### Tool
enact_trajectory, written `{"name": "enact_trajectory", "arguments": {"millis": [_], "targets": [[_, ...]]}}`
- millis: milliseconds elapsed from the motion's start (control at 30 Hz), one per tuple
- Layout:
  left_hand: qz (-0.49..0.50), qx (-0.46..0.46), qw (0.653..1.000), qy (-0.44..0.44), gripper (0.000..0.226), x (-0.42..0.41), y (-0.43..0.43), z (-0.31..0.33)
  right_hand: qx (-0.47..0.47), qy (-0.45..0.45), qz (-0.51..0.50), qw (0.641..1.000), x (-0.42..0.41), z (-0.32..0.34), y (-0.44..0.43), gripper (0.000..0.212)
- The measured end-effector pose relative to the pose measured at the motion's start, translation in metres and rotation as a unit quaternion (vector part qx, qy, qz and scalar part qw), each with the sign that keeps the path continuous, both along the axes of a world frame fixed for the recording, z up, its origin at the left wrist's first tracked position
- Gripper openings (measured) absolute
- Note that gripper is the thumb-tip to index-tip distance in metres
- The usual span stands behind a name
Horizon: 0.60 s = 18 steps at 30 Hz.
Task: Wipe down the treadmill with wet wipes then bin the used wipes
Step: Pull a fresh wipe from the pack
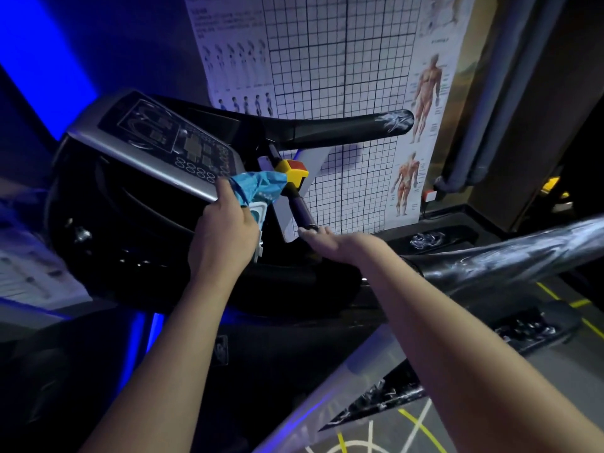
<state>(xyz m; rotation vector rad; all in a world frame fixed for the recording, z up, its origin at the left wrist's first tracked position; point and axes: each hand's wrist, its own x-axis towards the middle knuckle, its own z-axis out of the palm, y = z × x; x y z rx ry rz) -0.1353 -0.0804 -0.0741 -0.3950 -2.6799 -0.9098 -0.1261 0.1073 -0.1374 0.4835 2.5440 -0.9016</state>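
Treadmill console [157, 138], left, tilted, with the left hand [225, 237] at its near right edge, fingers curled round a crumpled blue wipes pack [261, 186] just left of the yellow-and-red stop switch [294, 170]. Right hand [330, 240], centre, has fingers straight and pressed together, tips at the near end of the dark grip bar [302, 212]. Gridded anatomy poster [327, 60] covers the far wall.

A gym: treadmill console [170, 142], muscle-anatomy wall poster [421, 103].

Gridded wall chart [327, 76] with muscle-anatomy figures, blue light strip [42, 60] at left, yellow and white floor lines [425, 431]
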Motion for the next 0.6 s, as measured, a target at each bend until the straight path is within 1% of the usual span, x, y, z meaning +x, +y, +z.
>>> {"name": "enact_trajectory", "arguments": {"millis": [67, 167, 200, 267, 333, 433, 500, 600], "targets": [[-0.001, -0.002, 1.000, -0.002, 0.036, -0.001, 0.000, 0.000, 0.002, -0.014, -0.027, 1.000, -0.008, 0.005, 0.005, 0.073], [-0.002, -0.004, 1.000, -0.003, 0.038, -0.001, 0.000, 0.001, -0.034, -0.015, -0.023, 0.999, -0.001, 0.015, 0.010, 0.047], [-0.003, -0.003, 1.000, -0.003, 0.040, -0.002, 0.000, 0.001, -0.042, -0.015, -0.031, 0.999, 0.005, 0.019, 0.010, 0.045], [-0.002, -0.003, 1.000, -0.004, 0.043, -0.002, 0.000, 0.001, -0.032, -0.029, -0.022, 0.999, 0.021, 0.019, 0.014, 0.053], [-0.002, 0.002, 1.000, -0.001, 0.043, -0.003, 0.000, -0.001, 0.020, -0.022, -0.002, 1.000, 0.043, 0.023, 0.010, 0.061], [-0.004, 0.002, 1.000, 0.002, 0.040, -0.002, 0.000, -0.001, 0.062, 0.024, 0.039, 0.997, 0.079, 0.027, 0.007, 0.056], [-0.006, 0.008, 1.000, 0.002, 0.034, 0.000, 0.001, 0.000, 0.080, 0.059, 0.036, 0.994, 0.097, 0.023, 0.006, 0.055], [-0.010, 0.011, 1.000, 0.005, 0.032, 0.003, 0.000, 0.001, 0.110, 0.136, 0.008, 0.985, 0.109, -0.008, 0.005, 0.057]]}}
